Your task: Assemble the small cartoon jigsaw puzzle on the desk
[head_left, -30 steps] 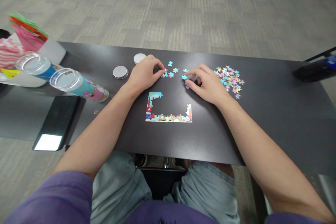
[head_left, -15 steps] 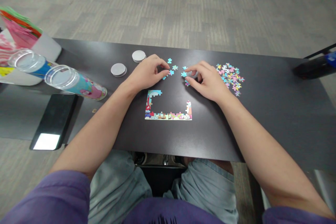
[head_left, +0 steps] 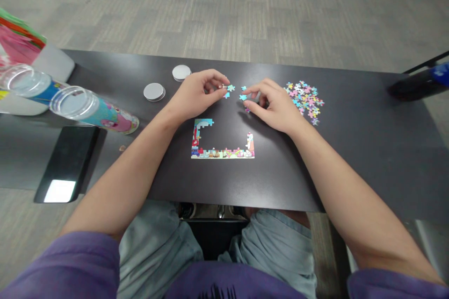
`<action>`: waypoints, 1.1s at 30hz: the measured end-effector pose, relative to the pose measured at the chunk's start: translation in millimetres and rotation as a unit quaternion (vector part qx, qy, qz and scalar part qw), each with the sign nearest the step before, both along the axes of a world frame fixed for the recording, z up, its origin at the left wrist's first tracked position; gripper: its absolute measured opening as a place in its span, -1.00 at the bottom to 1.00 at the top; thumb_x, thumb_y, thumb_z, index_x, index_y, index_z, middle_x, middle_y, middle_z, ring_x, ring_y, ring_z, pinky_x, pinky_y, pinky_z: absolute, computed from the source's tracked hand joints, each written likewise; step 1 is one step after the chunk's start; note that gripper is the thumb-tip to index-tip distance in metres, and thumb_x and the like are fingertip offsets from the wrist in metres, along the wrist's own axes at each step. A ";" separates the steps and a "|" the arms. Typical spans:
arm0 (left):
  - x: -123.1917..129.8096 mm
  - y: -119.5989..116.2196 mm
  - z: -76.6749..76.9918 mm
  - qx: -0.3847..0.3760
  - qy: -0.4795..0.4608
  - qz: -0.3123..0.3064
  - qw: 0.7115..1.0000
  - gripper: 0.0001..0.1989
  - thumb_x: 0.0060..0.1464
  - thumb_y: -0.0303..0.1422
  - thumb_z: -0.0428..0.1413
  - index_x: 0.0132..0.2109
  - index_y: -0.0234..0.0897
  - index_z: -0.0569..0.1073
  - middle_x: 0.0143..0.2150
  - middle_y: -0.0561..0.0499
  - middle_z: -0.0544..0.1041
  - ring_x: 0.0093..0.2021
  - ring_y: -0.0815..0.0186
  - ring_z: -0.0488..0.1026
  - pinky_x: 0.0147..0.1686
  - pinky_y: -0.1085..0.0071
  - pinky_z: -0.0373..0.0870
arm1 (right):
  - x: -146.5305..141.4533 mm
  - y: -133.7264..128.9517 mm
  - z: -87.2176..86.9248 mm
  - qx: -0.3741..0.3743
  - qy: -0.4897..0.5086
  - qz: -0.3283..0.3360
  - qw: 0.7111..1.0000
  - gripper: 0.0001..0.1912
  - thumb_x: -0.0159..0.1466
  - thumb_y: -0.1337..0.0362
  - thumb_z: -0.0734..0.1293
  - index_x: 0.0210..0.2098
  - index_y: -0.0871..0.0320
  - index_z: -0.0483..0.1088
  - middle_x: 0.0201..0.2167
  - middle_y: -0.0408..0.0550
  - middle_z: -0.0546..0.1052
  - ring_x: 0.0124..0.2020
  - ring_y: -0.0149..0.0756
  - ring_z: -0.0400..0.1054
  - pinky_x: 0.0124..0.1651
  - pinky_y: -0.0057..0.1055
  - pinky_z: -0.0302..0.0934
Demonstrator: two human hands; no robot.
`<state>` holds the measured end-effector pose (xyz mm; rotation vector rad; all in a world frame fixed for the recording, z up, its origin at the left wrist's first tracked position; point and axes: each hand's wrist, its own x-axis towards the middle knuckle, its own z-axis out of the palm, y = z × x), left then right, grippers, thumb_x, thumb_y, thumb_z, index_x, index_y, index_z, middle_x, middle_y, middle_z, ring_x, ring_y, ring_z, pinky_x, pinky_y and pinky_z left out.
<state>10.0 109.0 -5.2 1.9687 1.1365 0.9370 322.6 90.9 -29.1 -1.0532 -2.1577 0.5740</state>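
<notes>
My left hand (head_left: 201,94) is above the back middle of the table, thumb and forefinger closed on a small puzzle piece (head_left: 222,87) mostly hidden by the fingers. Beside its fingertips lie a pale green piece (head_left: 230,88) and a blue piece (head_left: 227,95). Opposite, my right hand (head_left: 271,105) has its thumb and forefinger at the edges of a light blue puzzle piece (head_left: 242,97). Another blue piece (head_left: 244,88) lies just behind it, and one more is partly covered by the thumb. Nearer me is a joined puzzle border (head_left: 222,154), with gaps along its top and right.
Loose pieces form a heap (head_left: 305,98) right of my right hand. Two round white lids (head_left: 154,92) sit left, beyond my forearm. Clear-topped tubes (head_left: 94,107), a black phone (head_left: 68,163) and a white bin (head_left: 56,63) occupy the left side. A dark bottle (head_left: 417,85) lies far right.
My left hand has shifted slightly back, and its fingers now cover the spot where a blue piece lay. My right hand stays almost still. The whole view has drifted a little.
</notes>
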 end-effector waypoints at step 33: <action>1.5 -12.2 22.0 0.081 0.147 0.054 0.984 -0.85 0.49 -0.19 0.41 0.06 -0.11 0.78 -0.04 0.00 0.84 -0.14 0.15 0.62 0.11 0.03 0.55 | 15.1 -11.0 46.9 -0.309 0.000 0.150 0.939 -0.59 0.37 -0.14 0.87 -0.10 0.00 0.86 -0.37 -0.16 0.68 -0.39 -0.29 0.41 -0.29 -0.26 0.30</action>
